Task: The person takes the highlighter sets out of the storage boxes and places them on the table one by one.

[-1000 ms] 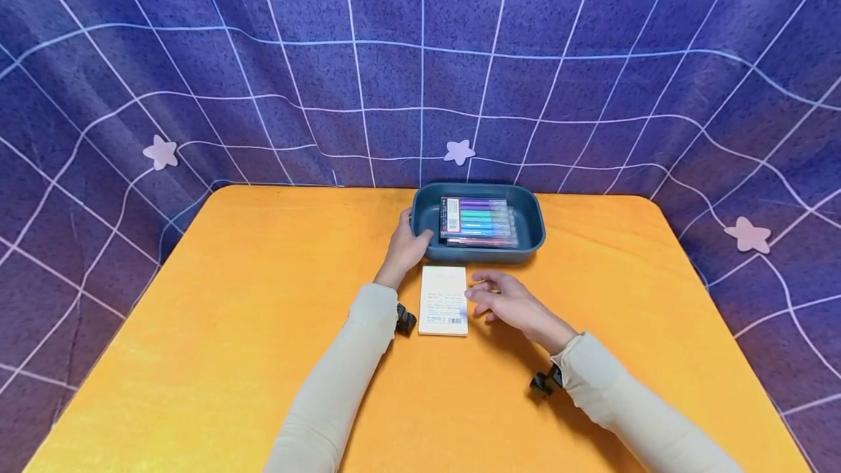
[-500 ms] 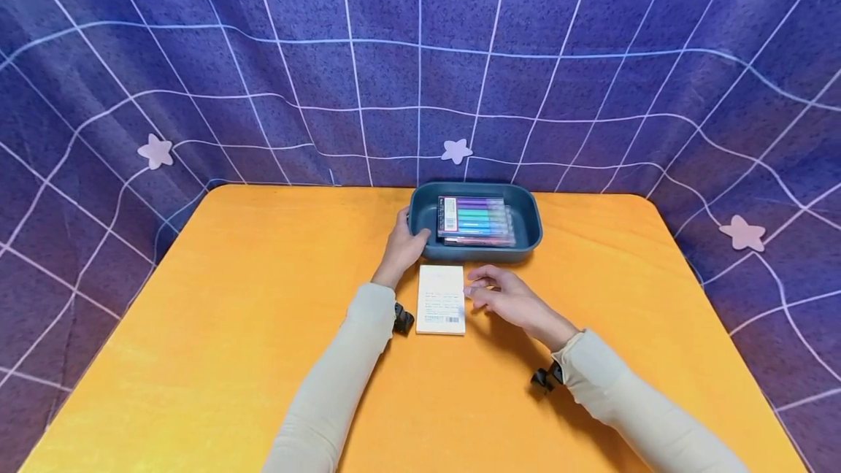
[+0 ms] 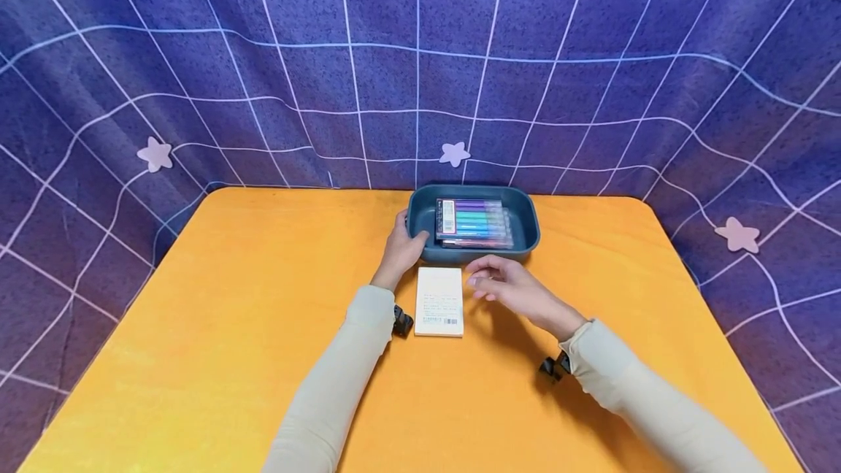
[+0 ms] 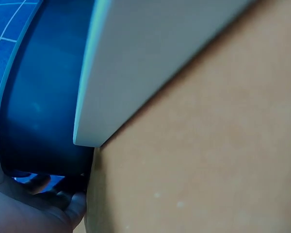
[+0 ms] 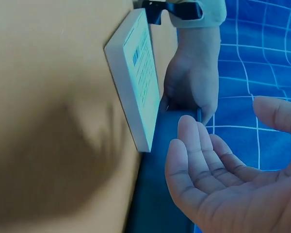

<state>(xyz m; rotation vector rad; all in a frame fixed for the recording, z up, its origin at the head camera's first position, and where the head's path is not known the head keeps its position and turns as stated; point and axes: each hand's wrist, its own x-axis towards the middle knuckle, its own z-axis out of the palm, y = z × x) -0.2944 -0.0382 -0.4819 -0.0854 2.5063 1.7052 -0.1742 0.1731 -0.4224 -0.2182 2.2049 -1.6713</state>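
My left hand [image 3: 398, 252] grips the near left corner of a dark blue rectangular bin [image 3: 447, 255], thumb over the rim and fingers outside its end wall. Two clear packs of coloured pens [image 3: 474, 217] lie stacked inside, the upper one largely covering the lower. Just in front of the bin a thick white pad [image 3: 439, 302], printed with small text and a barcode, lies flat on the table. To its right hovers my right hand [image 3: 515, 292], holding nothing. Its fingers [image 5: 196, 177] are loosely bent and the thumb stands apart in the right wrist view.
An orange cloth covers the table [image 3: 263, 312]. Behind the bin, at the table's back edge, hangs a purple-blue curtain [image 3: 388, 71] with a white grid and stars. Black wrist cameras [image 3: 402, 321] sit under both sleeves.
My right hand has lifted slightly and shifted a little toward the bin, away from the pad's edge. The left hand keeps its grip; bin and pad stay in place.
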